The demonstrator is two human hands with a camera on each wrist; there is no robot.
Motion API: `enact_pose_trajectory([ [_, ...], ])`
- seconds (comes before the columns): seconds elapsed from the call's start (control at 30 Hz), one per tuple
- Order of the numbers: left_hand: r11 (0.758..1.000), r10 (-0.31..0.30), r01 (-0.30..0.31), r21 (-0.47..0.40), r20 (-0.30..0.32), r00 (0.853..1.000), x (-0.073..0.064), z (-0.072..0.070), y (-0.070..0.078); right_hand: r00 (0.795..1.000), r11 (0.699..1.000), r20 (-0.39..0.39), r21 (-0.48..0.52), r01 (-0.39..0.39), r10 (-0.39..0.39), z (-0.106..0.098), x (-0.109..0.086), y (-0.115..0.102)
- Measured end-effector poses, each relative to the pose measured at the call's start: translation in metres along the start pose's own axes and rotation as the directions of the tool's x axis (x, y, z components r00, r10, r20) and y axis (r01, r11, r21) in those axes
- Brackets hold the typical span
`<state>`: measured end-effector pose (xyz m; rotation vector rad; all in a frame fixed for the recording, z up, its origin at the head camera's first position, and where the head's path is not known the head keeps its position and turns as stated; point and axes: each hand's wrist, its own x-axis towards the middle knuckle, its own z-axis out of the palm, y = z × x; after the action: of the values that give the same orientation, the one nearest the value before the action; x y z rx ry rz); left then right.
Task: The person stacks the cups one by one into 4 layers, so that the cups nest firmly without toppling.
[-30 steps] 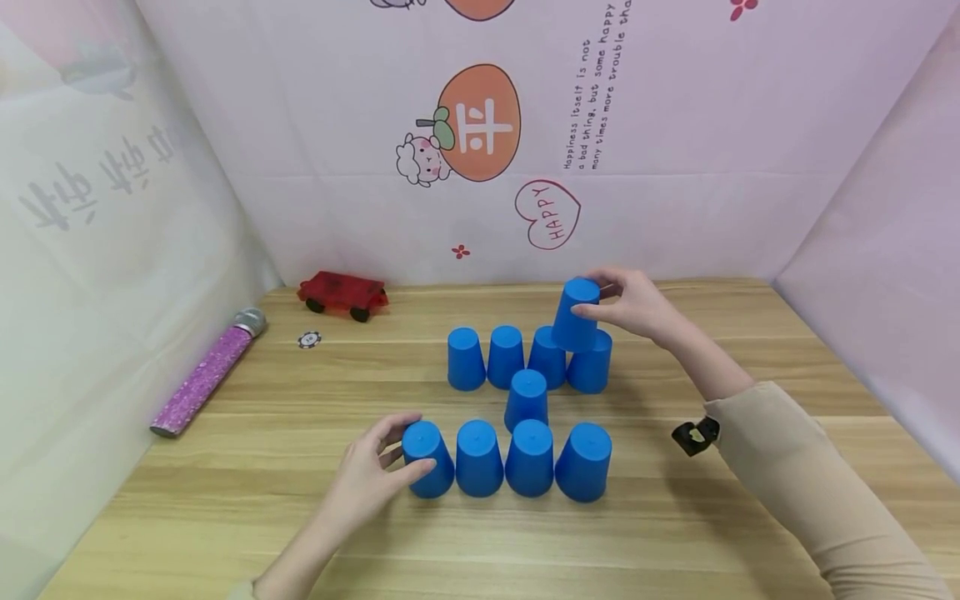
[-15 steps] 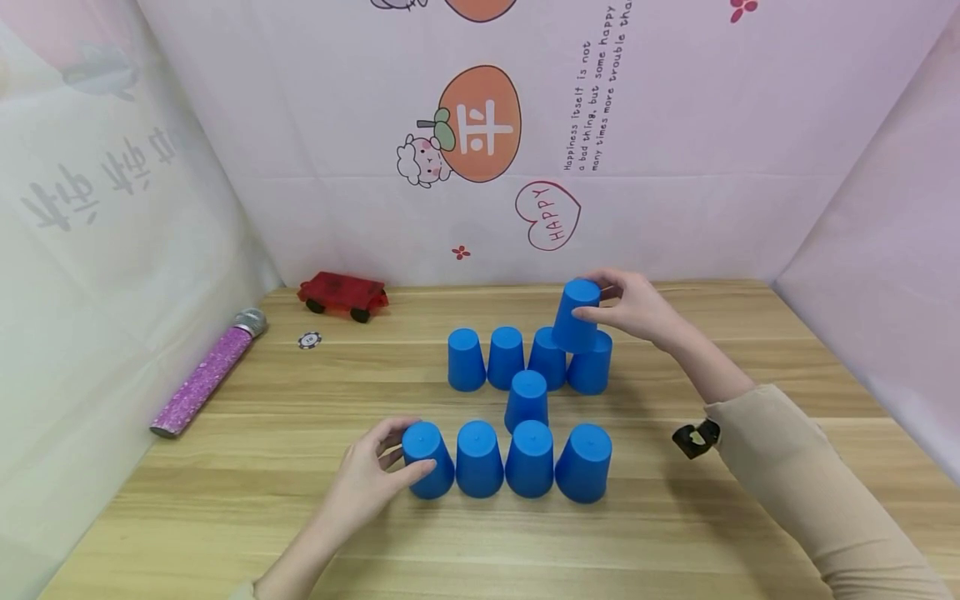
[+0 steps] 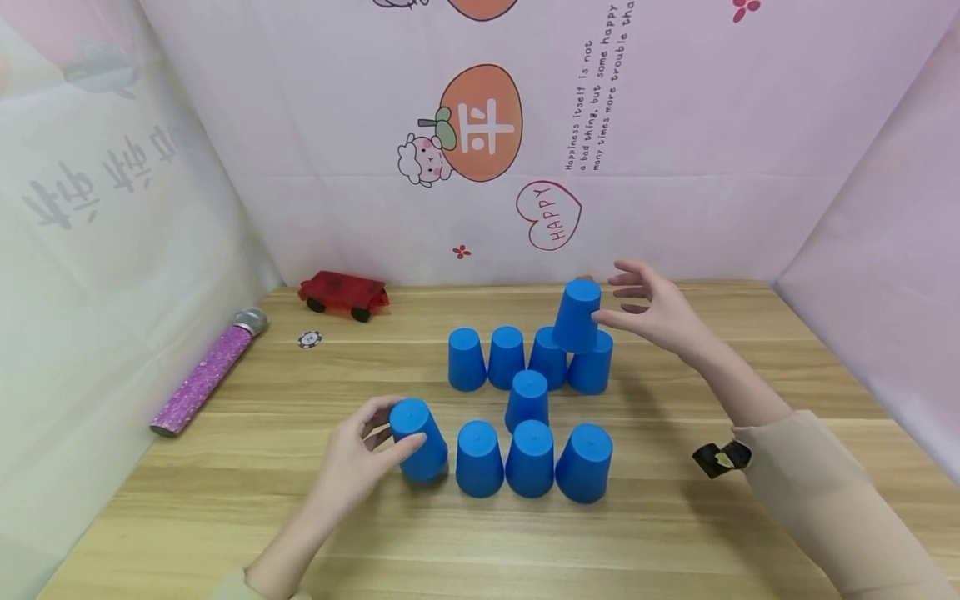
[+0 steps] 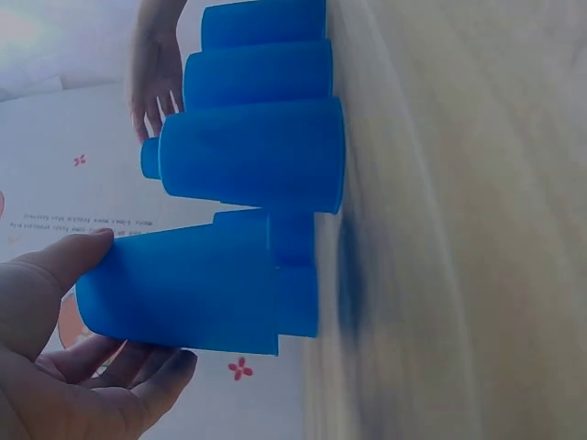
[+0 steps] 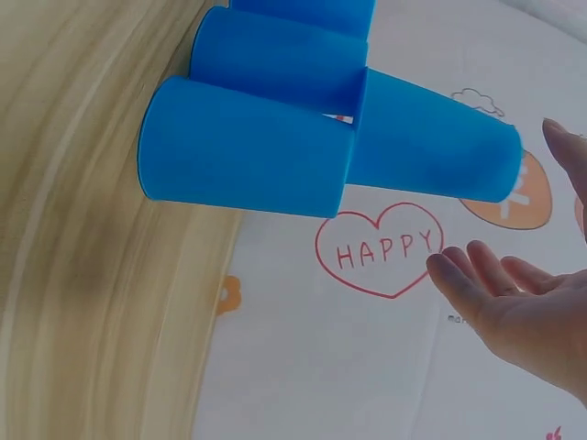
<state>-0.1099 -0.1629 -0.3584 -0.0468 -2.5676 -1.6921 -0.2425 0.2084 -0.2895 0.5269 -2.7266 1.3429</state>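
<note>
My left hand (image 3: 356,454) grips an upside-down blue cup (image 3: 418,442) between thumb and fingers. In the left wrist view this held cup (image 4: 183,289) hangs tilted, its rim off the table. To its right stand three more inverted blue cups in a front row, the middle one being this cup (image 3: 530,458). Just behind them is a single blue cup (image 3: 527,400). At the back, another blue cup (image 3: 577,317) rests across the two right cups of the rear row (image 3: 467,360). My right hand (image 3: 656,312) is beside that upper cup, fingers spread; the right wrist view shows a gap between them.
A pink glitter microphone (image 3: 202,379) lies at the left of the wooden table (image 3: 300,400). Nearby are a red toy car (image 3: 343,293) and a small round chip (image 3: 310,339). A printed cloth wall (image 3: 337,183) rises behind the table.
My right hand has let go of the upper rear cup and drawn back to the right. My left hand has lifted the leftmost front cup, moving it slightly up and left.
</note>
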Motion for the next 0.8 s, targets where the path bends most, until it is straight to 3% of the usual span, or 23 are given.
enact_pose_trajectory([
  [0.23,0.997,0.074,-0.073,0.020,-0.025,0.997,0.013,-0.008,0.012,0.999,0.999,-0.036,0.044,-0.010,0.011,-0.006,-0.019,-0.003],
  [0.43,0.988,0.156,-0.155,0.022,-0.044,0.987,0.032,-0.017,0.020,1.000,0.998,0.022,0.058,-0.001,-0.001,-0.008,-0.041,-0.004],
  [0.8,0.984,0.178,-0.177,0.032,-0.064,0.982,0.064,-0.024,0.036,0.995,0.994,0.102,0.106,-0.001,-0.010,0.007,-0.083,0.006],
])
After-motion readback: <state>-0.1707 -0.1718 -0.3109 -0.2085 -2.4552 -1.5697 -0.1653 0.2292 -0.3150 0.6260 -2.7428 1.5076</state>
